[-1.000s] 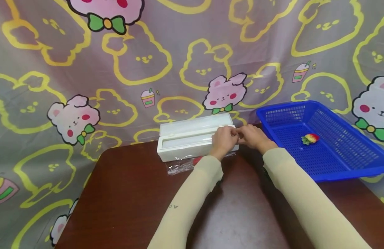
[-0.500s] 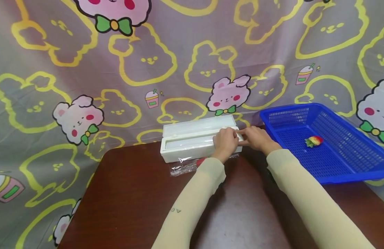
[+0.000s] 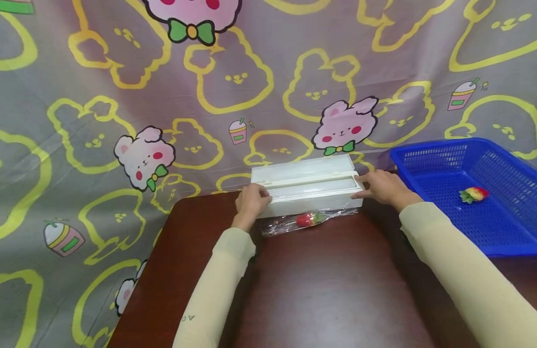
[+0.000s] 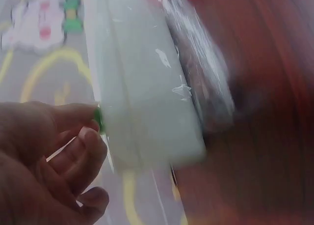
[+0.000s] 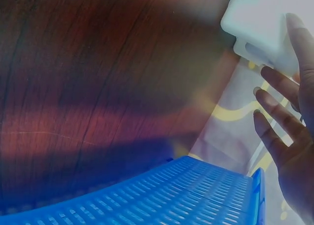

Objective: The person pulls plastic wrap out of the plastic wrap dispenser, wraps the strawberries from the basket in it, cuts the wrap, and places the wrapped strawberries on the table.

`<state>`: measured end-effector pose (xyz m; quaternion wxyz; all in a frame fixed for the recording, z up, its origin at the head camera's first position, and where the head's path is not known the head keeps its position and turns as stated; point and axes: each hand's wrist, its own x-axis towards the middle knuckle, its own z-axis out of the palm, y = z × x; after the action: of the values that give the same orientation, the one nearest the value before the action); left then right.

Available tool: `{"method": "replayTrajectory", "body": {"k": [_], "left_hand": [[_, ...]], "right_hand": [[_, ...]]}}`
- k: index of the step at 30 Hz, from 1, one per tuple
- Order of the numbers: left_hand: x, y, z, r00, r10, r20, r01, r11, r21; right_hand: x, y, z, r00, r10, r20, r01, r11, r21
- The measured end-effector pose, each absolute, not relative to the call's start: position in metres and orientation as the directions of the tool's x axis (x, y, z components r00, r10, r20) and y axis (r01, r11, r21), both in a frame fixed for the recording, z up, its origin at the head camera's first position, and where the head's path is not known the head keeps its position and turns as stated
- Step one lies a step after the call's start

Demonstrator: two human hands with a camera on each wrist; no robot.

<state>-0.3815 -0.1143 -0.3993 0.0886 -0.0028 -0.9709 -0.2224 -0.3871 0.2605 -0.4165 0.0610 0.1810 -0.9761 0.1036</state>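
Note:
A long white cling film dispenser [image 3: 312,200] stands at the back of the table with its lid [image 3: 303,167] raised. My left hand [image 3: 251,203] is at its left end. In the left wrist view, thumb and finger pinch a small green slider [image 4: 100,120] at the box's edge. My right hand [image 3: 383,187] grips the right end, thumb on the front and a finger above; in the right wrist view its other fingers [image 5: 274,103] spread beside the box. Clear cling film [image 3: 279,225] lies along the front, overlapping a red strawberry [image 3: 306,219].
A blue perforated basket [image 3: 429,208] stands right of the dispenser, near my right forearm. Another strawberry [image 3: 474,195] lies inside it. Behind the brown table [image 3: 329,285] hangs a patterned curtain [image 3: 277,72].
My left hand has travelled along the dispenser from its right end to its left end, uncovering the strawberry. The right hand stays at the right end. The view has turned slightly left.

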Motion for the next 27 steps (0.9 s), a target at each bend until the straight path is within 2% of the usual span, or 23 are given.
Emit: {"method": "replayTrajectory", "body": {"k": [3, 7, 18, 27], "left_hand": [[-0.381, -0.141, -0.4, -0.984, -0.081, 0.161, 0.003, 0.887, 0.462], [-0.378, -0.157, -0.402, -0.986, -0.048, 0.16, 0.036, 0.874, 0.484], [-0.368, -0.165, -0.4, -0.989, 0.041, 0.145, 0.103, 0.885, 0.453], [-0.37, -0.164, -0.406, -0.98, 0.019, 0.196, 0.102, 0.9, 0.424]], "right_hand": [[-0.387, 0.266, -0.415, -0.93, -0.331, 0.161, -0.357, 0.918, -0.174], [-0.386, 0.264, -0.416, -0.931, -0.336, 0.141, -0.358, 0.914, -0.191], [-0.381, 0.26, -0.416, -0.925, -0.346, 0.159, -0.374, 0.905, -0.204], [-0.38, 0.259, -0.415, -0.923, -0.358, 0.141, -0.382, 0.896, -0.226]]}}
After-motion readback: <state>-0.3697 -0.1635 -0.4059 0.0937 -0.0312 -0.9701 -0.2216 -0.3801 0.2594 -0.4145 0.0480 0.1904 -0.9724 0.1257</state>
